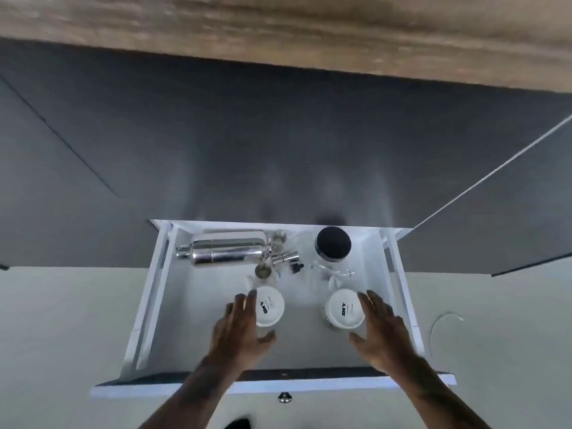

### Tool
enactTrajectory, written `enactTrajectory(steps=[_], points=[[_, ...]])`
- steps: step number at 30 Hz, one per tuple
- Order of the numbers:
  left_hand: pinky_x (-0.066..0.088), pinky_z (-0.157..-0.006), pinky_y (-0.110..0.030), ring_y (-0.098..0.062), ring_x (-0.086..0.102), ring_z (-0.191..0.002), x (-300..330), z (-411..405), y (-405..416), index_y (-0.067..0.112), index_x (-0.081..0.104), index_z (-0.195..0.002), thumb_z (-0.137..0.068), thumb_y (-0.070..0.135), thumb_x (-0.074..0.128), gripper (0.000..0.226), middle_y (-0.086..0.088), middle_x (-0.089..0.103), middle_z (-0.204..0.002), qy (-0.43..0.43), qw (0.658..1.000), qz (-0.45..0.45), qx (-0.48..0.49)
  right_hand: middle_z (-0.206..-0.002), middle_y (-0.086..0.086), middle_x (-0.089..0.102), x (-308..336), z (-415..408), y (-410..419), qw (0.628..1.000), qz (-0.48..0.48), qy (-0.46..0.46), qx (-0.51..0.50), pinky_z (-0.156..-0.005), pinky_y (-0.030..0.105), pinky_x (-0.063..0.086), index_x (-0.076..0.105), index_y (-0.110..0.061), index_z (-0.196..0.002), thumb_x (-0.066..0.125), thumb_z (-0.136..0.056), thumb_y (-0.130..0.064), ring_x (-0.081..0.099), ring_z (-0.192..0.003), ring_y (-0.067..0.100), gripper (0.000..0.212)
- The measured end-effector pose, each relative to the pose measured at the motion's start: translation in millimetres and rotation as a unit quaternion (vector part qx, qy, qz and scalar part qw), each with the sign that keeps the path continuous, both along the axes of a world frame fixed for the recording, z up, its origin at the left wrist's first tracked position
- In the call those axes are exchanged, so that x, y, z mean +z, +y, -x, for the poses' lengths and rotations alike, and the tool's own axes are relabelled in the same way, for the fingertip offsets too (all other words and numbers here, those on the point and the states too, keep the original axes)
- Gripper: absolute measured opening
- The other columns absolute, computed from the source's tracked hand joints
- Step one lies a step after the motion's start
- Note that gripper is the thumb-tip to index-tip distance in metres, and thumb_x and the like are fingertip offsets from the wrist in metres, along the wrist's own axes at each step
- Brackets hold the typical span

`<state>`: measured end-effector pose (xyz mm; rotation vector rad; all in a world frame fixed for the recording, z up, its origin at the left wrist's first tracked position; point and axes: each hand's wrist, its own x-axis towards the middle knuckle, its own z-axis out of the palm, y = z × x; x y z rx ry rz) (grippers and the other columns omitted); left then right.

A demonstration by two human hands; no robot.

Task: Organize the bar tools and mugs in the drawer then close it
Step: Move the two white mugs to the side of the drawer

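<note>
Open white drawer (pixel 154 292) — shaker (pixel 226 250), jar (pixel 333 244), two mugs (pixel 269 306)

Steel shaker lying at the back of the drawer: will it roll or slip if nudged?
The shaker lies on its side and is round, so it likely rolls. Its polished surface looks slippery. The small metal cups crowding its right end may block it.

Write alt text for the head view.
Two open hands, left hand and right hand, reach toward two white mugs in an open white drawer. Behind them lie a steel cocktail shaker, jiggers and a black-lidded jar.
</note>
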<state>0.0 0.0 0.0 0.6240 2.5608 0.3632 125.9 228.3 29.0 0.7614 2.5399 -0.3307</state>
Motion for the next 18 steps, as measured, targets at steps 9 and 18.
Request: enactTrajectory(steps=[9,18], points=[[0.049,-0.092,-0.036,-0.022,0.046,-0.121,-32.7,-6.4,23.4,0.028,0.016,-0.148,-0.074,0.05,0.069,0.093,-0.002,0.037,-0.137,-0.046,0.991,0.008,0.124,-0.125,0.004,0.054,-42.5,18.4,1.5,1.0,0.007,0.01,-0.026,-0.085,0.037,0.049,0.036,-0.017,-0.138,0.075,-0.063,-0.059,0.054,-0.113,0.026,0.094],[0.055,-0.092,-0.04,-0.027,0.052,-0.12,-18.2,20.6,-91.3,0.029,0.016,-0.142,-0.068,0.035,0.08,0.098,-0.007,0.042,-0.137,-0.061,0.988,0.066,0.123,-0.143,-0.006,0.037,-31.6,35.0,-71.0,0.992,0.092,-0.008,0.081,-0.087,0.035,0.051,0.025,-0.029,-0.146,0.076,-0.07,-0.039,0.059,-0.114,0.023,0.092]])
